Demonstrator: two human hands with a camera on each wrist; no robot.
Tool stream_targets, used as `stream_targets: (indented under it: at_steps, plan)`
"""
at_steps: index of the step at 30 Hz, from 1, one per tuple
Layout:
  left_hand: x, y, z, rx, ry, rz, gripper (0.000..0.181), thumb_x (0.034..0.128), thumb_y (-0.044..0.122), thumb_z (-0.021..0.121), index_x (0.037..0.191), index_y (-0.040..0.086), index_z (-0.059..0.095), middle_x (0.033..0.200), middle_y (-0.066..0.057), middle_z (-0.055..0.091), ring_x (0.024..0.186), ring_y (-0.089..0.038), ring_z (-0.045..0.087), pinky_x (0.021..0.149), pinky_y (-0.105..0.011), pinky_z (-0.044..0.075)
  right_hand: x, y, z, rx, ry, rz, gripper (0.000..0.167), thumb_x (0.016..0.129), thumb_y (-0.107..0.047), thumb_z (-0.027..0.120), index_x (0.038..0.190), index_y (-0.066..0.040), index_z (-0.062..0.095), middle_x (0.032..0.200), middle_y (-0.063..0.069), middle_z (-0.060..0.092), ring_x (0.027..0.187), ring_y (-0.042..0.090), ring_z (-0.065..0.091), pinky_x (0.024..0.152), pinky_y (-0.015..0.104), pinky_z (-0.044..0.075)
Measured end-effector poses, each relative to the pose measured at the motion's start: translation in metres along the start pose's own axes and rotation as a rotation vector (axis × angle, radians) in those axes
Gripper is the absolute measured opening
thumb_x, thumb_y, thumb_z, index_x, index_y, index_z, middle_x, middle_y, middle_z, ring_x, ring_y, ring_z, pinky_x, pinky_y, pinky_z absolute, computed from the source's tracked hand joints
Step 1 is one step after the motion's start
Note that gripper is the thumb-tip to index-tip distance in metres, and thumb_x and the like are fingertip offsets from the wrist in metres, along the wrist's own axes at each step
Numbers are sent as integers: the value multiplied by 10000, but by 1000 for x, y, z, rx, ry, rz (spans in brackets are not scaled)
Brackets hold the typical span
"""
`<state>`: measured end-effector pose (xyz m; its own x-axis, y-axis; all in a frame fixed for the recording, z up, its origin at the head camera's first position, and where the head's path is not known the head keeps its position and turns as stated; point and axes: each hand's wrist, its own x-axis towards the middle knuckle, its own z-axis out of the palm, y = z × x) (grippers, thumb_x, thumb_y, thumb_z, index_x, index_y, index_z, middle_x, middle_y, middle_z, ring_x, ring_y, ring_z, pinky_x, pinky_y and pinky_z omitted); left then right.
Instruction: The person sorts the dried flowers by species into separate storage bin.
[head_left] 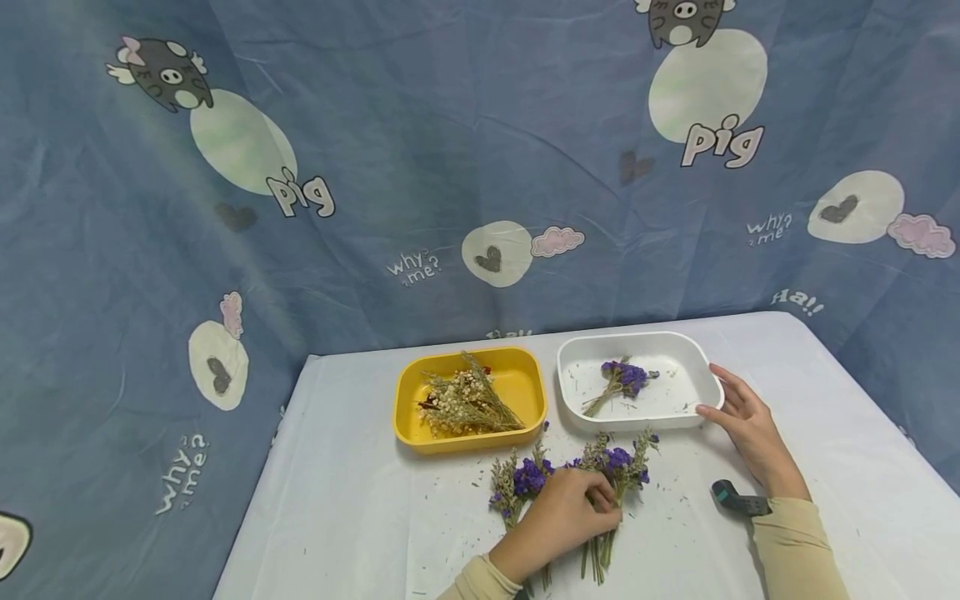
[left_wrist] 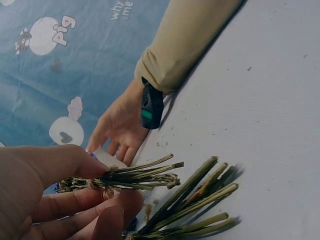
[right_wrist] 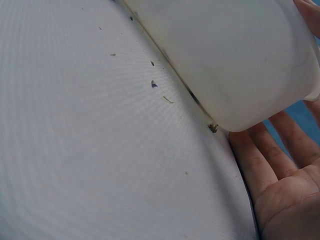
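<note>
My left hand (head_left: 566,512) pinches a small bundle of dried flowers (left_wrist: 145,175) between thumb and fingers at its twine-tied stems. Beside it lies another tied bundle (left_wrist: 195,200), its cut stems on the table. In the head view, purple flower heads (head_left: 618,458) show beyond my left fingers, and more purple flowers (head_left: 528,477) lie to their left. My right hand (head_left: 753,429) holds the right end of a white tray (head_left: 686,387), thumb at the near corner and fingers along the side. One purple bundle (head_left: 630,377) lies inside that tray.
Left of the white tray stands a yellow tray (head_left: 528,387) holding dried cream flowers and green stems (head_left: 472,400). Plant crumbs are scattered over the white tablecloth (head_left: 352,500). A blue printed curtain (head_left: 420,167) hangs behind the table. Dark wrist devices sit on my arms.
</note>
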<state>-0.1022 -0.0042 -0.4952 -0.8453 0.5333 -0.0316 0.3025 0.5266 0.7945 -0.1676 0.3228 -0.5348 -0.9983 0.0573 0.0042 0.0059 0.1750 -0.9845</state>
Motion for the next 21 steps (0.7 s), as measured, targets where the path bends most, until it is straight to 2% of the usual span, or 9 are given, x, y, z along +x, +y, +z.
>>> stream_targets:
  at_steps: [7,14,21]
  plan:
    - [1,-2,-4,-80,-9,-26,68,869,170,792,931,147,779,755,145,718,606,72,588,624,-105,524,0,1,0,6,-5,-5,837,980,-123,713,1658,-249,238,1724,149,217,1374,-76,460,1010,22,449]
    - [2,-3,-11,-133,-10,-14,82,877,153,800,942,105,788,767,98,748,614,74,608,649,-104,547,1,0,1,3,-4,18,832,981,-155,718,1652,-292,246,1735,95,209,1456,-25,420,1039,29,432]
    - [3,-2,-20,-188,-1,-1,89,886,161,800,943,93,796,767,91,736,600,58,595,648,-119,554,1,-1,1,-4,-5,1,829,979,-160,722,1651,-288,253,1727,104,234,1316,-132,460,1016,16,439]
